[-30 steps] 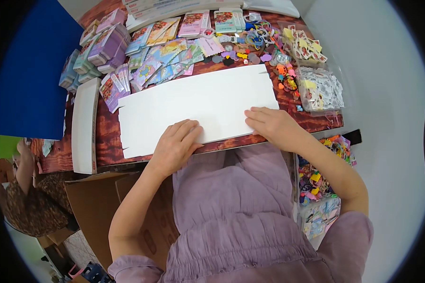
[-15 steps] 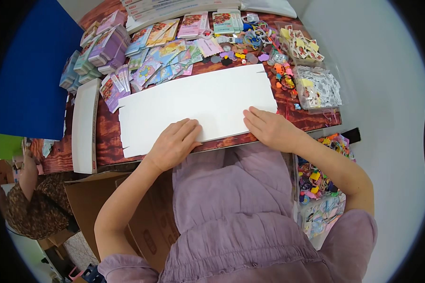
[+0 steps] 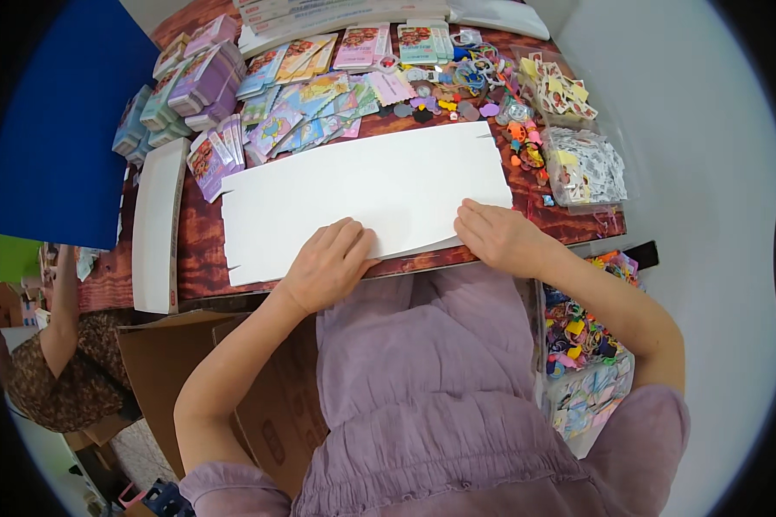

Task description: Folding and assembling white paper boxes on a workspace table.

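Observation:
A wide white cardboard sheet (image 3: pixel 353 189) with small slits at its corners lies on the table in front of me, plain side up. At its near edge my left hand (image 3: pixel 329 263) has its fingers together on top and the thumb at the edge, pinching it. Further right, my right hand (image 3: pixel 502 237) grips the same edge, fingers on top and thumb hidden. Between my hands the near edge curls slightly off the table. What lies under the sheet is hidden.
Card packs (image 3: pixel 203 77) are stacked at the back left, with loose colourful cards (image 3: pixel 306 116) beside them. A long white box (image 3: pixel 157 228) stands left of the sheet. Small trinkets (image 3: pixel 526 142) and clear bins of stickers (image 3: pixel 586 168) lie right. Another person's arm (image 3: pixel 63 310) shows far left.
The sheet's near edge between my hands has lifted a little more. My hands have shifted slightly right in view, along with the whole table. The other person's arm has moved.

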{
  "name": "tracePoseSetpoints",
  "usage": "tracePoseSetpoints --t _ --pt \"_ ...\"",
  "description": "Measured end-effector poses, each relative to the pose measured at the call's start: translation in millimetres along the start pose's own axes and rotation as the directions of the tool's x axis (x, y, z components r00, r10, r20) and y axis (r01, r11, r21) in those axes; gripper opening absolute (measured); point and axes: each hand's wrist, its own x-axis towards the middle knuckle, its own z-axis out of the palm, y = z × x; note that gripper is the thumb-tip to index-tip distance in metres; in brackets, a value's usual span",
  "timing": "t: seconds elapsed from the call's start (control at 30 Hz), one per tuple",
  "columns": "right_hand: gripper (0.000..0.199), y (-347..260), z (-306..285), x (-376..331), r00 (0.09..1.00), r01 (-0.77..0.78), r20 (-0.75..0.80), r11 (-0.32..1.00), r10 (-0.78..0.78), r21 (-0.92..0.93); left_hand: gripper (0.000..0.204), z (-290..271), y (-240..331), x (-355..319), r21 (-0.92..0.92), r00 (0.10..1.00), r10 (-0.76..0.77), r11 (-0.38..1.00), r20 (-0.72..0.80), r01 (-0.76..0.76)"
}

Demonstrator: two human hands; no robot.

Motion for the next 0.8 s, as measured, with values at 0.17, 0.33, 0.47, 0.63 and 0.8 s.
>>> tracePoseSetpoints --t 0.17,0.33,0.47,0.63,0.8 --pt "0.037 -5 2 -2 0.996 -0.074 -0.042 0.997 0.075 0.013 0.045 2 -1 -1 0.024 0.998 0.034 0.999 -0.055 -0.033" --pt "0.038 4 -11 -1 0.986 -0.165 0.040 0.958 0.160 0.235 0.037 0 -2 0 0.044 0.996 0.078 0.996 -0.036 -0.076" --pt "0.028 9 -11 1 0.994 -0.088 -0.041 0.970 0.100 0.227 0.036 0 -4 2 0.027 0.996 0.078 0.997 -0.033 -0.077" --pt "0.027 8 -14 3 0.999 -0.035 0.004 0.988 0.035 0.151 0.037 -1 -3 1 0.041 0.997 0.063 0.997 -0.033 -0.062" --pt "0.026 4 -15 1 0.998 -0.004 0.061 0.999 0.001 0.055 0.037 -1 -3 3 0.023 0.998 0.061 0.998 -0.028 -0.061"
